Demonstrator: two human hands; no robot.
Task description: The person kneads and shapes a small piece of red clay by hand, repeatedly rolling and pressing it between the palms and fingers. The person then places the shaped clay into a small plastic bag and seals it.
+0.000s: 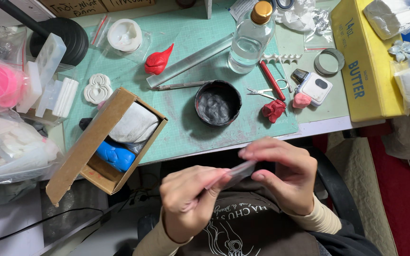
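1. We are seeing a teal cutting mat (181,128) with a faint grid, at centre.
2. We are noting a black bowl (218,103), red clay (158,61), a yellow box (366,61) at upper right.
3. We are spotting a brown cardboard box (91,142) holding blue clay (115,155).

Bright, even light falls from above across the table (186,137), leaving only short, soft shadows. The glass bottle (250,40) at twelve o'clock carries mild glare. Both hands at six o'clock are smeared by motion blur; the table surface itself stays sharp.
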